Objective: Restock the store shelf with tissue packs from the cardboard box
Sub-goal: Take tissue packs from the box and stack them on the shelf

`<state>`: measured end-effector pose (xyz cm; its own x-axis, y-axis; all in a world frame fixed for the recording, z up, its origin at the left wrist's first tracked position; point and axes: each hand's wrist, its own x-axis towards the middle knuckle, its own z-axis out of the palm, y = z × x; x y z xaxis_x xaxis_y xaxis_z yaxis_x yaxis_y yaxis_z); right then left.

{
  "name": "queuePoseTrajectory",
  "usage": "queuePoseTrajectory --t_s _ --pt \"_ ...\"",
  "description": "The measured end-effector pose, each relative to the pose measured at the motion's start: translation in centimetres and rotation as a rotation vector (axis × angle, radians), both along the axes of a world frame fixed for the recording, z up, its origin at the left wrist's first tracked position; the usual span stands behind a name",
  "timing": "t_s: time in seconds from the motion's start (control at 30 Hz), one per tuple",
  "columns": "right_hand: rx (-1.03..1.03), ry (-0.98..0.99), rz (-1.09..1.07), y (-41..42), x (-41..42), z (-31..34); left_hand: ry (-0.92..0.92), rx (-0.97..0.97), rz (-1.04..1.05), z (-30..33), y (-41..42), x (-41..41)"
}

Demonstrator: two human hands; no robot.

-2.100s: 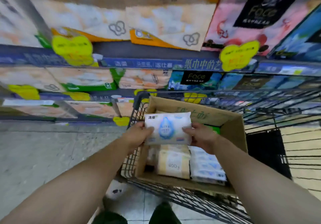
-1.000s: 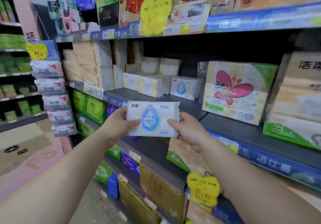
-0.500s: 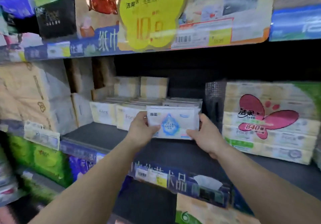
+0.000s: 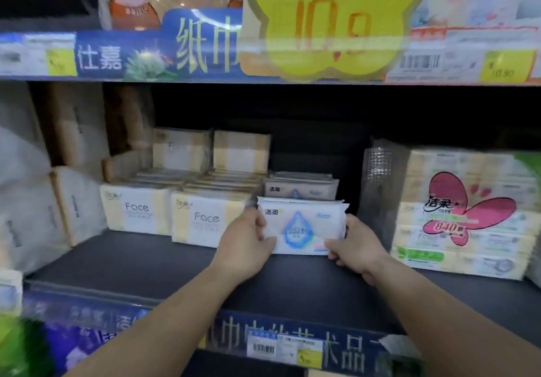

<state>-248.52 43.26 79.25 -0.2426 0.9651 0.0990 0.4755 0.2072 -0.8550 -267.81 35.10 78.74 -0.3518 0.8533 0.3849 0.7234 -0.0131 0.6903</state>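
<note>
Both bare hands are reaching into the middle of the frame and gripping one white soft plastic tissue pack with a blue water-drop print (image 4: 303, 226) by its short ends: the left hand (image 4: 244, 242) is pinching the pack's left end, thumb lying over the front face, and the right hand (image 4: 355, 248) is clasping the right end, fingers curled around the lower corner. The pack is standing upright, face toward the camera, its lower edge sitting at or just above the dark grey metal shelf board (image 4: 152, 262); contact cannot be told. Directly behind it, a matching white pack with blue print (image 4: 300, 189) is standing in the same row. Just beside, to the left, two rows of cream and white "Face" tissue packs (image 4: 205, 218) are lining up on the board. At the right of the frame, well apart from the right hand, a large multipack wrapped in clear film with a pink butterfly print (image 4: 465, 215) is resting on the same board. At the upper centre a yellow butterfly-shaped price tag (image 4: 330, 19) is hanging from the blue shelf edge strip above (image 4: 117, 57).
</note>
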Motion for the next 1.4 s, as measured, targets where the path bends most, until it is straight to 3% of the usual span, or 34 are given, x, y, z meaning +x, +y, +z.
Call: queuePoseTrajectory --t_s 0.07,0.13,0.43,0.53,0.6,0.7,0.87,1.17,1.4 --pt "-0.022 0.042 -0.029 0.6 -0.8 0.1 -0.009 -0.175 -0.231 -0.3 0.4 0.3" --pt "-0.061 0.082 -0.054 1.2 -1.6 0.2 -0.009 -0.275 -0.332 -0.4 1.2 0.2" --pt "-0.038 0.367 -0.242 3.8 -2.8 -1.5 0.023 -0.330 -0.312 -0.7 3.0 -0.6" --pt "0.169 0.308 -0.348 3.5 -2.7 -1.1 -0.006 -0.299 -0.315 -1.0 3.0 -0.9" --pt "0.259 0.244 -0.260 2.8 -2.7 -0.7 -0.066 -0.256 -0.306 -1.1 3.0 -0.8" --pt "0.218 0.162 -0.024 1.9 -2.9 -0.7 -0.178 -0.201 -0.263 -1.0 3.6 -0.7" --pt "0.172 0.008 0.000 1.9 -3.1 -1.2 -0.269 -0.224 -0.185 -0.6 5.2 -1.1" --pt "0.111 -0.005 0.131 -0.9 -0.5 0.4 -0.140 -0.320 -0.163 0.7 3.2 1.5" --pt "0.213 -0.168 0.092 -6.4 10.5 1.8 0.287 -0.294 -0.149 3.7 -0.9 12.9"
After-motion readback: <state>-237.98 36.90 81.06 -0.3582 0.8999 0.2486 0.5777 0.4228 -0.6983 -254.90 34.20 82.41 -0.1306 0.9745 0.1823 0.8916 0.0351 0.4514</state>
